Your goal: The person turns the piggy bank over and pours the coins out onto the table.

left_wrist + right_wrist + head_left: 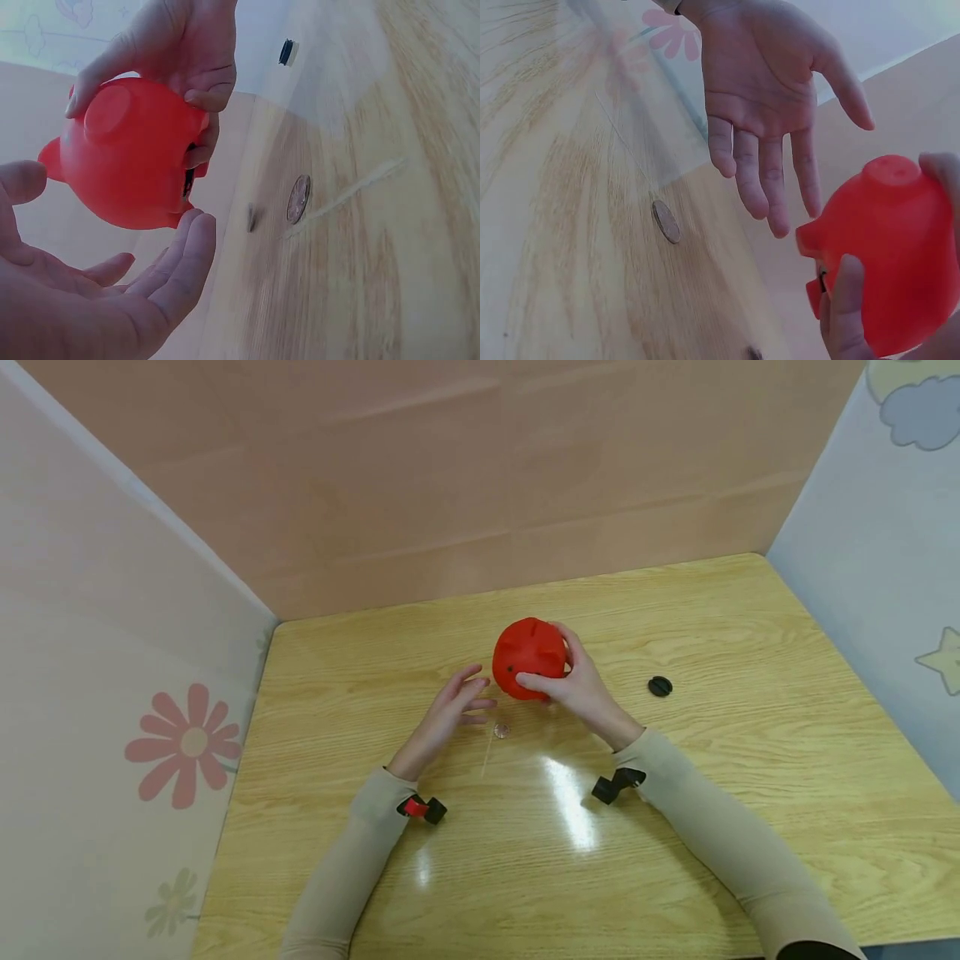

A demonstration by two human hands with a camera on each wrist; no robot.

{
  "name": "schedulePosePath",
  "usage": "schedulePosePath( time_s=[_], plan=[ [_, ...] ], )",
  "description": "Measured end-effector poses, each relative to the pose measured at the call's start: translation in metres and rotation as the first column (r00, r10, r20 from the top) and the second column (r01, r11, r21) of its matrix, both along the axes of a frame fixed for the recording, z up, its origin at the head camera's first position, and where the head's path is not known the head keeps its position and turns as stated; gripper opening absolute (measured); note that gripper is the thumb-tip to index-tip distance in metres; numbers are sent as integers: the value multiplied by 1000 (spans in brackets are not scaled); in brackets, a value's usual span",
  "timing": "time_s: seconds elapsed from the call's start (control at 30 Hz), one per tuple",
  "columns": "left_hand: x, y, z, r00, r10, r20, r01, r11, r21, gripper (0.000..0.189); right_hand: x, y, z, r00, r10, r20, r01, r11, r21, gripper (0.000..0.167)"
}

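A red piggy bank (pixel 529 657) is held above the table by my right hand (pixel 587 696), with the thumb across its face. Beside it, my left hand (pixel 452 703) has its fingers spread and holds nothing. Its fingertips come close to the bank; whether they touch it I cannot tell. In the left wrist view, the bank's underside shows a dark opening (pixel 188 180), partly covered by right-hand fingers. A coin (pixel 501 730) is on the table below the hands. Near that coin in the left wrist view is a small blurred piece (pixel 251 217), too unclear to name.
To the right of my right hand, a round black plug (pixel 660 686) lies on the wooden table (pixel 360 668). A thin pale line (pixel 487 754) runs along the tabletop by the coin. Patterned panels stand at left and right, a plain backdrop behind.
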State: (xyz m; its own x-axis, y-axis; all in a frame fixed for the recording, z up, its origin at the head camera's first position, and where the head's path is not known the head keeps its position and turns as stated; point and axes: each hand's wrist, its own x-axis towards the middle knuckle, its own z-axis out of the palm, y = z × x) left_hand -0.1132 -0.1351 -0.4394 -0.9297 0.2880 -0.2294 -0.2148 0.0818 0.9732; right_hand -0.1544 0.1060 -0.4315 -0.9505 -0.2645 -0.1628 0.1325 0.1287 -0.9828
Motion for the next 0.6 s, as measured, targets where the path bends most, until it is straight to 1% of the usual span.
schedulePosePath(
  time_s=[0.03,0.1,0.17,0.2,0.23,0.3,0.37,0.43,0.47,0.53,0.6],
  plan=[
    [0,0,0,1000,1,0,-1,1000,1,64,1,0,1,1000,19,1,-19,1000,10,97],
    [1,0,1,1000,3,-1,-3,1000,3,63,2,1,1,997,82,13,-82,996,34,97],
    [2,0,1,1000,9,1,-9,1000,3,61,2,3,0,988,154,25,-155,986,57,97],
    [2,0,1,1000,9,0,-9,1000,5,61,1,4,-1,984,176,20,-177,981,75,98],
    [2,0,1,1000,5,-4,-5,1000,8,61,0,5,-2,983,182,17,-183,979,90,99],
    [2,1,1,1000,-12,-14,12,1000,16,62,-3,6,-4,986,165,9,-165,980,108,100],
    [2,2,2,999,-33,-25,33,999,24,64,-5,8,-4,990,135,30,-137,987,80,98],
    [3,3,3,998,-49,-29,49,998,28,64,-5,9,-4,994,106,34,-108,992,72,99],
    [3,3,3,998,-52,-28,53,998,28,64,-6,9,-4,994,106,34,-108,992,64,99],
    [3,3,4,998,-51,-23,52,998,27,64,-6,9,-3,992,121,39,-122,992,18,96],
    [3,3,4,998,-53,-16,54,998,23,64,-6,8,-2,993,121,5,-121,992,31,97]
  ],
)
